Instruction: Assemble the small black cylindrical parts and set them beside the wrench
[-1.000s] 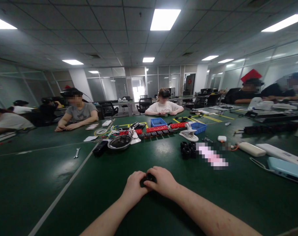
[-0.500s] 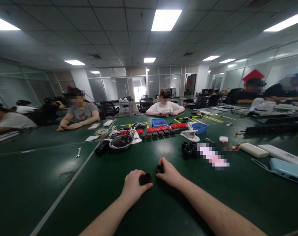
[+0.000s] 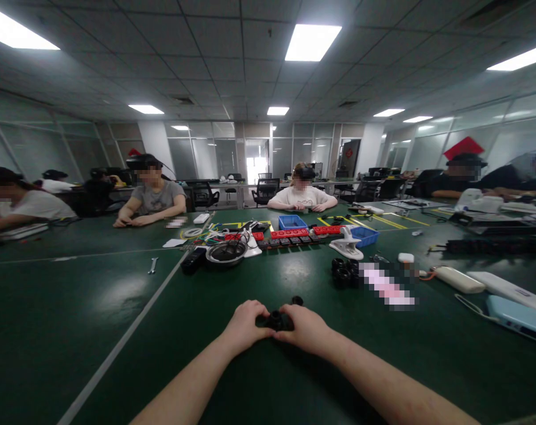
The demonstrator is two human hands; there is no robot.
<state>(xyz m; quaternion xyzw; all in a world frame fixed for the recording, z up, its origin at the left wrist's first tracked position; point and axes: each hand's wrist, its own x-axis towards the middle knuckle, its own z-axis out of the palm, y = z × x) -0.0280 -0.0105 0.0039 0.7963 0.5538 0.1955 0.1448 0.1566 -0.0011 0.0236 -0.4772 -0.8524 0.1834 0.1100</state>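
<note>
Back came the right hand (image 3: pixel 310 326) to join the left hand (image 3: pixel 247 324); half a second earlier the two had been apart, the right one holding a black piece, and now a black ring (image 3: pixel 297 301) sat on the table (image 3: pixel 197 313) just past the right fingers. From the head camera, both hands met at one black part (image 3: pixel 275 319), front and centre, and what a grip: left fingers closed around its left side, right fingers and thumb closed on its right. Its round opening faced up, so its axis seemed to run upright, though dark plastic and covering fingers made that hard to tell. Key placement: the ring lay beyond the held part and to its right, with the right hand clearly nearer. Farther out on that side, black cups (image 3: pixel 345 271) stood bunched, well apart from both hands.
</note>
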